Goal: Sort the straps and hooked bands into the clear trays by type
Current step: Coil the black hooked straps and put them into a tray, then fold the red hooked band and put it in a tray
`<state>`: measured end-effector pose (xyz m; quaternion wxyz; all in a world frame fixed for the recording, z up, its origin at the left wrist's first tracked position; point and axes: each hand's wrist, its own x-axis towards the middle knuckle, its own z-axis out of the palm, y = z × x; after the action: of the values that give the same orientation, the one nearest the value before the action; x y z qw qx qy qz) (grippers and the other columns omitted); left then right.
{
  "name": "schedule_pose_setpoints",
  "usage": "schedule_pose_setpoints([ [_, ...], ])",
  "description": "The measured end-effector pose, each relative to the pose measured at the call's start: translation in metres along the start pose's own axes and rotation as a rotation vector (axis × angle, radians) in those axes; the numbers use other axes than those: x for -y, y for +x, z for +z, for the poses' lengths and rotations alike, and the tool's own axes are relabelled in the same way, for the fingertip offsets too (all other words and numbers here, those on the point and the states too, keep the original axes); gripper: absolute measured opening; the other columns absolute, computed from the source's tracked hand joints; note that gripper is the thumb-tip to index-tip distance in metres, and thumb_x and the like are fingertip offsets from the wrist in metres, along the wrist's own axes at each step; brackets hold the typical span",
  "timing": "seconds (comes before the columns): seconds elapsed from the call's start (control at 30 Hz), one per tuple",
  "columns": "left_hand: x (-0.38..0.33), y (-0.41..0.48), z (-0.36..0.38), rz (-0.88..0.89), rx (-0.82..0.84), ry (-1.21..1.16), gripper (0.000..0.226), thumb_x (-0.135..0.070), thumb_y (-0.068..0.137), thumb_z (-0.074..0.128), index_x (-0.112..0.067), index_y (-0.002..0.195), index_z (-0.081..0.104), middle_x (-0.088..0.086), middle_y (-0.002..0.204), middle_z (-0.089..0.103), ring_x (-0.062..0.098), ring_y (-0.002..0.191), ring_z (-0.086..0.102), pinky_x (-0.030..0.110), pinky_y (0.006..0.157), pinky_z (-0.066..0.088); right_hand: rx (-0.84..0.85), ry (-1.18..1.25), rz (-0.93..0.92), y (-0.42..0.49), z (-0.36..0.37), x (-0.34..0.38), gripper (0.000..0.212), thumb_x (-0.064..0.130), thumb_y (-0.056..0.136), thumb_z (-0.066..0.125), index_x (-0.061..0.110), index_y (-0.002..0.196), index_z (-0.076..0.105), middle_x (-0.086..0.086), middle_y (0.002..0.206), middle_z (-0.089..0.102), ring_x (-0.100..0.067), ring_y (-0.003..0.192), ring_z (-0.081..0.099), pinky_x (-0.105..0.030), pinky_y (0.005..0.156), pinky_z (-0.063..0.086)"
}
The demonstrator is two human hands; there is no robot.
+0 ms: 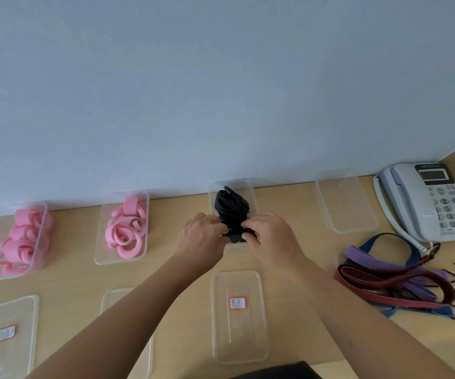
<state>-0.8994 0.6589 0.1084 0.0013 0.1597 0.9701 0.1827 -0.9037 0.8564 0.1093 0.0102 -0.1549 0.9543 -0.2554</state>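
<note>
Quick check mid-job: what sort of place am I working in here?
Probably an office or workroom desk: a corded desk phone sits at the right, the wooden desk backs onto a plain wall, and labelled clear trays are laid out for sorting.

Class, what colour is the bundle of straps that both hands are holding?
Black; the bundle of straps shows best in the head view.

A single head-worn camera looks forward and down, close over the table [70, 277], facing the wall [220, 91].
</note>
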Motion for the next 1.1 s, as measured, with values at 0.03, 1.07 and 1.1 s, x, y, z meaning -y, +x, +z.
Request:
schedule_pose_setpoints([
  [0.03,-0.005,-0.005,-0.003,0.019,-0.018,-0.011,0.009,-0.017,0.079,0.082,-0.014,0.087,0.078,0.003,0.088,0.073,0.032,0.084,0.065,0.042,0.067,0.056,-0.053,0.02,0.018,-0.011,-0.002,0.001,0.014,0.017,0.082,0.07,0.013,0.094,0.076,-0.001,0.084,0.074,-0.027,0.08,0.06,-0.038,0.071,0.052],
  [1.07,-0.26,-0.06,0.068,-0.093,0.022,-0.218,0.027,-0.029,0.09,0.077,-0.024,0.117,0.076,-0.006,0.118,0.07,0.019,0.112,0.061,0.023,0.088,0.037,0.293,-0.549,0.1,-0.194,-0.148,-0.215,0.028,0.03,0.087,0.06,0.019,0.112,0.059,-0.001,0.105,0.056,-0.025,0.105,0.05,-0.038,0.095,0.04],
  [1.1,-0.268,-0.06,0.069,-0.113,0.024,-0.214,0.027,-0.028,0.09,0.077,-0.024,0.116,0.076,-0.006,0.117,0.07,0.019,0.112,0.061,0.023,0.089,0.037,0.279,-0.525,0.065,-0.193,-0.151,-0.219,0.026,0.03,0.086,0.059,0.019,0.109,0.059,-0.001,0.103,0.057,-0.025,0.103,0.052,-0.038,0.095,0.041],
])
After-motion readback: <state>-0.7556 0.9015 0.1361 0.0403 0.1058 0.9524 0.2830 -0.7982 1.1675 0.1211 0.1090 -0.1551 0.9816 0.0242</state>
